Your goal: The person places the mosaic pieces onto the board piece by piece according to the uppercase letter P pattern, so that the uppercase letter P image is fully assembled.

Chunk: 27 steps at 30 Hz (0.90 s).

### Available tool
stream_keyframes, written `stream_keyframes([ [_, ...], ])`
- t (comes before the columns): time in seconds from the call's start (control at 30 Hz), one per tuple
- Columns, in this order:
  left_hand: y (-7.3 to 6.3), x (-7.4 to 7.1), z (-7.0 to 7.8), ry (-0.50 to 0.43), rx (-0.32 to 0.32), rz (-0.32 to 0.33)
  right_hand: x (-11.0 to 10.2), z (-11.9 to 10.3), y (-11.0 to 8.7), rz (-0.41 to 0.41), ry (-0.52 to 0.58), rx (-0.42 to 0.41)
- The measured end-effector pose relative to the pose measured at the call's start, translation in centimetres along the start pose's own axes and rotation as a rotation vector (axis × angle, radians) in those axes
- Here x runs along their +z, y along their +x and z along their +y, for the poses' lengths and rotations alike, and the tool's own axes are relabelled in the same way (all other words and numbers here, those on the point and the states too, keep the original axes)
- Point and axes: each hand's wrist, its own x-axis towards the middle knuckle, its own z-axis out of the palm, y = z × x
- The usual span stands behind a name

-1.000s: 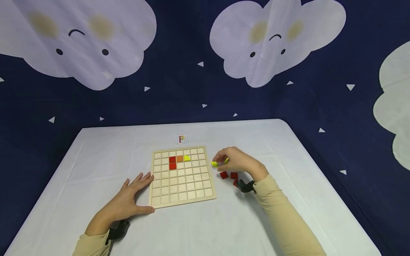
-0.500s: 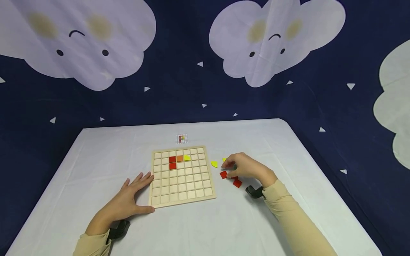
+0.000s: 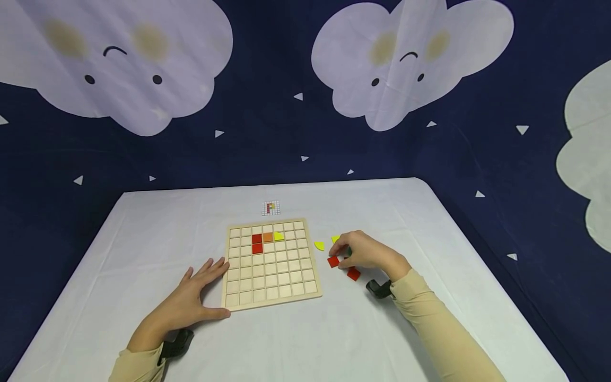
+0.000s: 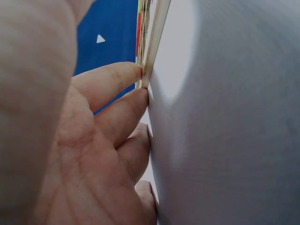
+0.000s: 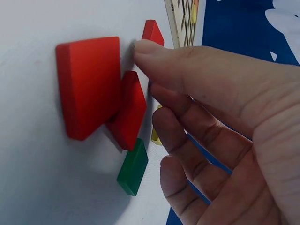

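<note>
Head view: a wooden board [image 3: 272, 281] lies on a white bench [image 3: 286, 339], divided into a grid of shallow square cells. Four cells are filled: a red tile [image 3: 256, 239], a second red tile [image 3: 257, 248] in the cell just nearer, and, rightward from the first, an orange tile [image 3: 268, 237] and a yellow tile [image 3: 279, 236]. Beyond the board sits a small card [image 3: 271, 208] printed with a coloured grid, its details too small to make out. The left hand [image 3: 191, 300], fingers and thumb spread wide, touches the board's left side. Right of the board, the right hand [image 3: 365, 250] reaches over loose pieces, thumb and fingers narrowly apart at a loose red tile [image 3: 333, 261]. Nearby lie a yellow quarter-round [image 3: 319, 245], another yellow piece [image 3: 335, 239] and a nearer red tile [image 3: 353, 274].

Left wrist view: fingertips rest against the board's edge; its cells are seen almost side-on.

Right wrist view: the thumb overlaps the loose red tile at the top; the view hides whether it is pinched. Two red tiles lie close together in the foreground, with a green piece [image 5: 133, 168] just beside them. A yellow piece shows partly behind the fingers.
</note>
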Motion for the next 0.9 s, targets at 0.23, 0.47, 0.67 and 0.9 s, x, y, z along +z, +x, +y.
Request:
stream_keyframes([
  [0.23,0.01,0.05,-0.1,-0.005,0.008,0.002,-0.02,-0.01,0.1,0.004,-0.005,-0.015],
  [0.47,0.02,0.13,-0.19,-0.007,0.005,0.005,0.16,-0.01,0.21,0.012,-0.005,-0.015],
  [0.67,0.06,0.26,-0.3,-0.004,-0.002,0.005,0.23,0.0,0.27,0.015,-0.012,-0.022],
  [0.9,0.0,0.22,-0.14,-0.001,-0.007,0.004,0.34,0.14,0.29,0.004,-0.01,-0.029],
])
